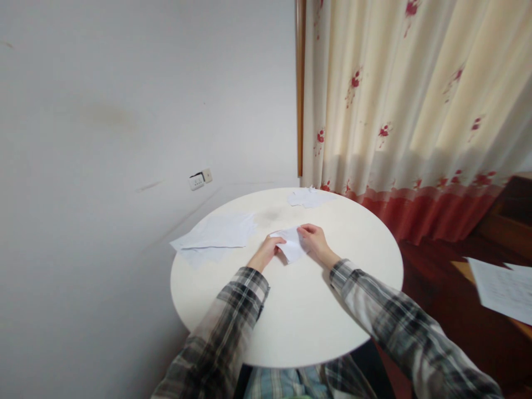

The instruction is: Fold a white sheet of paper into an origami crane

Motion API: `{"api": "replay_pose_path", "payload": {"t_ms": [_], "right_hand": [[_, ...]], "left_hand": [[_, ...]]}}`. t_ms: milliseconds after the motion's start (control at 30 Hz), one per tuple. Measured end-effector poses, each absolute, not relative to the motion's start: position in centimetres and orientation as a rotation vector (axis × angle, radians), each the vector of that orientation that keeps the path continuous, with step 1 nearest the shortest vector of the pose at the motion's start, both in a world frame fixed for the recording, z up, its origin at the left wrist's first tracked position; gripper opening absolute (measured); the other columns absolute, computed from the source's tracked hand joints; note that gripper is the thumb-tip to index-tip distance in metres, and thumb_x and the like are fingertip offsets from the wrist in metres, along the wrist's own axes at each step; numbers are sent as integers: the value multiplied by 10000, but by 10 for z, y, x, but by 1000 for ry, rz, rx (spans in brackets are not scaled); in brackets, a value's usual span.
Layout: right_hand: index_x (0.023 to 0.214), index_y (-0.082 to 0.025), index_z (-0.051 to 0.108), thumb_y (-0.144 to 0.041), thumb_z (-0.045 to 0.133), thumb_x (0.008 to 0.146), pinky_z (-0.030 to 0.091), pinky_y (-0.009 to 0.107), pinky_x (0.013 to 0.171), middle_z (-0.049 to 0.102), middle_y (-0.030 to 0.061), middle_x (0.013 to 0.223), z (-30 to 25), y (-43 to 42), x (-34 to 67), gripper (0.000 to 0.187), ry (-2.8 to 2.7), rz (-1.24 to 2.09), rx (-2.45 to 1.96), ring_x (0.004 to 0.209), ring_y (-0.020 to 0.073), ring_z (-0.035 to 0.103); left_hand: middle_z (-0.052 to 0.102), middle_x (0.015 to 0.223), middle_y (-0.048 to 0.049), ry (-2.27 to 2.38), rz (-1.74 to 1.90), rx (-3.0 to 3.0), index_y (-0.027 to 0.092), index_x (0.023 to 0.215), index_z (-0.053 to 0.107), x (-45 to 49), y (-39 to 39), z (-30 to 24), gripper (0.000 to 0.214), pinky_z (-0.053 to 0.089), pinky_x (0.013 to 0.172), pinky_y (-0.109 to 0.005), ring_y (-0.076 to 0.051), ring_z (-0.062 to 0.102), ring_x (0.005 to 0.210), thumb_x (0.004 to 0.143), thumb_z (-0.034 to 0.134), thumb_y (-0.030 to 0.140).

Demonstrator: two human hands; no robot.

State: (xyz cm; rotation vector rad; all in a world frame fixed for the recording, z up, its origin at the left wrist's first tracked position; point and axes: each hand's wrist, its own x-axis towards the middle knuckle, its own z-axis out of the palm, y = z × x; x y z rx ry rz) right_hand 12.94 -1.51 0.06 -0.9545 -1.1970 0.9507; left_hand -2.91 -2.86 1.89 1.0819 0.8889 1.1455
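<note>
A small piece of white paper (pixel 290 244) is held between my two hands, a little above the middle of the round white table (pixel 307 327). My left hand (pixel 268 250) pinches its left side, with the thumb lying on top. At the upper right corner, my right hand (pixel 313 239) grips it between thumb and fingers. Larger white sheets (pixel 220 230) lie to the left of my left hand. Beyond my right hand, near the far edge, rests a pile of torn white paper pieces (pixel 308 197).
A white wall (pixel 124 111) with a power socket (pixel 197 180) stands close on the left. Behind the table hangs a cream curtain (pixel 394 83) with red flowers. At the right, printed sheets (pixel 501 288) lie on a wooden surface above the dark red floor.
</note>
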Motion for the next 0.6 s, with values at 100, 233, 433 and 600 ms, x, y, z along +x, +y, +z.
{"api": "replay_pose_path", "payload": {"t_ms": [100, 233, 433, 600], "right_hand": [[649, -171, 630, -351, 647, 548, 360, 246, 564, 595, 4, 618, 3, -18, 128, 207, -1130, 894, -959, 598, 128, 486], [636, -164, 631, -333, 629, 563, 361, 252, 573, 594, 7, 609, 7, -23, 128, 184, -1138, 885, -938, 586, 127, 484], [608, -165, 627, -317, 618, 567, 358, 254, 576, 588, 9, 604, 9, -25, 129, 157, -1136, 878, -929, 602, 136, 489], [592, -160, 613, -321, 587, 585, 351, 244, 569, 572, 0, 586, 10, -27, 129, 163, -1153, 837, -955, 589, 126, 472]], "left_hand": [[532, 504, 29, 881, 1109, 1118, 125, 663, 592, -31, -28, 18, 192, 215, 372, -191, -70, 423, 398, 477, 560, 88], [519, 485, 28, 898, 1085, 1134, 121, 641, 587, -32, -26, 16, 157, 211, 365, -187, -65, 404, 380, 489, 558, 92], [523, 480, 20, 892, 1083, 1159, 123, 640, 586, -32, -27, 16, 136, 217, 369, -196, -67, 404, 381, 507, 569, 96], [508, 474, 25, 888, 1074, 1199, 119, 632, 577, -33, -25, 13, 119, 215, 358, -187, -64, 403, 375, 513, 572, 110]]}}
